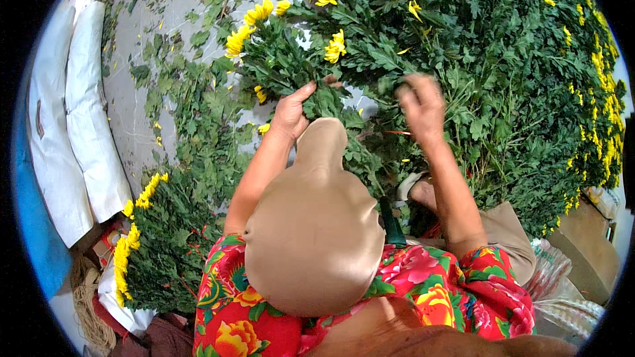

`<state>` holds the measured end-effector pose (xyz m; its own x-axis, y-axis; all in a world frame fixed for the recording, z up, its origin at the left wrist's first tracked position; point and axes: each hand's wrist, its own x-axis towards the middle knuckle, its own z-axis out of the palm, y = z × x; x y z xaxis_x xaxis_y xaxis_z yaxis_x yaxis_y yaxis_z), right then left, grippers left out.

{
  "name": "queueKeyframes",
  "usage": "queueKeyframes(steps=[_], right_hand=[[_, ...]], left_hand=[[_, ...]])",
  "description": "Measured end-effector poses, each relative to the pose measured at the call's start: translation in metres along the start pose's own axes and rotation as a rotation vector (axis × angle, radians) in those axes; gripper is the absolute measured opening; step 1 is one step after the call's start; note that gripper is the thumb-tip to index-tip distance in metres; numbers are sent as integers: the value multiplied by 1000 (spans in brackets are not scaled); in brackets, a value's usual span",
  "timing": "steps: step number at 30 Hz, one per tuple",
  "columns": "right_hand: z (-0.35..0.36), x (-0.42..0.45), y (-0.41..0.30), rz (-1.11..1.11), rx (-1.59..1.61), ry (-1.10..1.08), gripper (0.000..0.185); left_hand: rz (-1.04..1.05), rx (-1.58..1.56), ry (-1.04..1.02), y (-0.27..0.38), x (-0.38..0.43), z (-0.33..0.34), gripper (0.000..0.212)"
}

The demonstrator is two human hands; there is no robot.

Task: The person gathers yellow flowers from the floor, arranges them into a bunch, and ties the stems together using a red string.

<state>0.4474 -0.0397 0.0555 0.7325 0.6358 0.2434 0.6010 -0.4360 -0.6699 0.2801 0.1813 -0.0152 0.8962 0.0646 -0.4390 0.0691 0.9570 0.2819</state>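
A bunch of leafy stems with yellow chrysanthemum flowers (pixel 283 54) rests in my left hand (pixel 293 111), the thumb on top and the blooms pointing to the upper left. To its right, my right hand (pixel 424 104) is raised over the foliage, blurred, its fingers bent; whether it holds anything cannot be told. A large heap of yellow chrysanthemums (pixel 476 59) fills the upper right. A thin red tie (pixel 392 132) lies between my forearms. Part of the lower middle is hidden by a smooth beige rounded shape.
Loose green leaves and petals litter the grey floor (pixel 134 129). Tied chrysanthemum bunches (pixel 168 253) lie at lower left, near coiled rope (pixel 87 302). White rolled sheets (pixel 84 109) are at the far left. Cardboard (pixel 588 253) and clear plastic wrapping (pixel 550 277) are at lower right.
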Motion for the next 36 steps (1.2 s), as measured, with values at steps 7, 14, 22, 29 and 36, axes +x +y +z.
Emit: queueKeyframes(steps=[7,14,22,29,36], right_hand=[[-46,19,79,226,-671,-55,40],[-56,27,62,420,-75,98,50],[-65,66,74,196,-1064,431,54],[8,23,40,25,-874,-430,38],[9,16,51,25,-303,-56,35]], left_hand=[[-152,-48,33,-24,11,-3,40],[-92,2,8,-20,5,-3,40],[-38,-157,160,-19,-29,-7,36],[-157,-131,138,-34,-30,-12,32],[-74,-81,182,-34,-26,10,34]])
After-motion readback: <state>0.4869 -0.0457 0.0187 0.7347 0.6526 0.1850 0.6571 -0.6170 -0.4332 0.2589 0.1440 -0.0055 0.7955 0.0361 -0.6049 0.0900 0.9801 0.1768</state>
